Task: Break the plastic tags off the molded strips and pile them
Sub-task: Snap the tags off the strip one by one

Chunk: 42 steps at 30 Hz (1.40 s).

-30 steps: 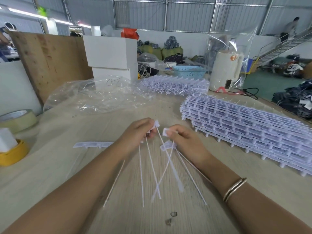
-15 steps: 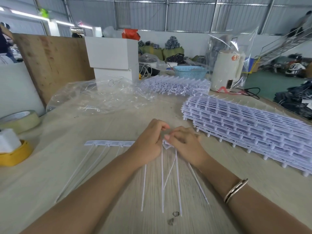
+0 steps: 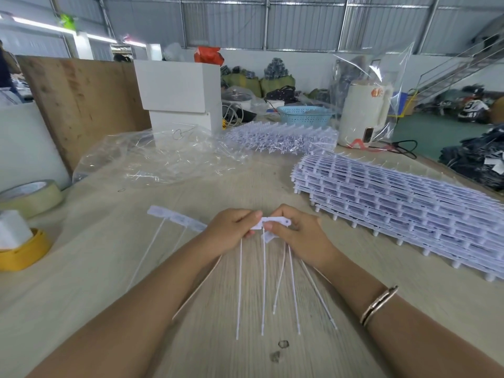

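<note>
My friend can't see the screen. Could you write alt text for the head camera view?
A person's left hand and right hand pinch a white strip of plastic tags above a wooden table, the tags' thin tails hanging down. A tall stack of molded strips lies to the right, and a clear plastic bag behind.

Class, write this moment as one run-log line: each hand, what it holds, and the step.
left hand: pinches tag strip | right hand: pinches tag | step: snapping tag off | tails hang over table
</note>
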Each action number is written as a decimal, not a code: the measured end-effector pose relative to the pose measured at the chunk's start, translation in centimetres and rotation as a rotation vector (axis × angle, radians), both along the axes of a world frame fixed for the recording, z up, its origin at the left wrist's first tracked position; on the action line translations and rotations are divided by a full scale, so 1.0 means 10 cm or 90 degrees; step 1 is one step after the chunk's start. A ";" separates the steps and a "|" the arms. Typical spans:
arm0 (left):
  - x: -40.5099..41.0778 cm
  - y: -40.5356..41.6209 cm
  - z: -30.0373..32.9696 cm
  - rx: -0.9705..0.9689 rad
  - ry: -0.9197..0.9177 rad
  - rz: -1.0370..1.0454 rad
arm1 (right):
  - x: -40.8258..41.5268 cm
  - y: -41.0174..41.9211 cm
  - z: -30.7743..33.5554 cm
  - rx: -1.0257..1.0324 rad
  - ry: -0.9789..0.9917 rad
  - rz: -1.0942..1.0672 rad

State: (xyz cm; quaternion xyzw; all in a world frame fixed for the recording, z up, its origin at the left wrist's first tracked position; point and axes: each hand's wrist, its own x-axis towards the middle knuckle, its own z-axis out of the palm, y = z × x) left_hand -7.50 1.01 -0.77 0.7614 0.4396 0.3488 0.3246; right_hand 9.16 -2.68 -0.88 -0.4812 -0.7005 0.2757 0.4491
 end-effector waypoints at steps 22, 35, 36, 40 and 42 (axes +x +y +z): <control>-0.10 0.11 0.00 0.010 -0.093 0.115 | 0.00 0.05 0.02 0.069 -0.085 -0.119; -0.05 0.03 -0.02 0.121 0.153 0.083 | 0.10 0.08 0.02 -0.058 -0.089 0.008; -0.05 0.03 -0.02 0.124 0.151 0.081 | 0.10 0.09 0.01 -0.047 -0.136 0.024; -0.03 0.03 -0.04 0.137 0.153 0.065 | 0.10 0.13 -0.03 -0.023 -0.186 -0.019; -0.02 0.04 -0.05 0.138 0.150 0.063 | 0.11 0.14 -0.05 -0.033 -0.166 -0.045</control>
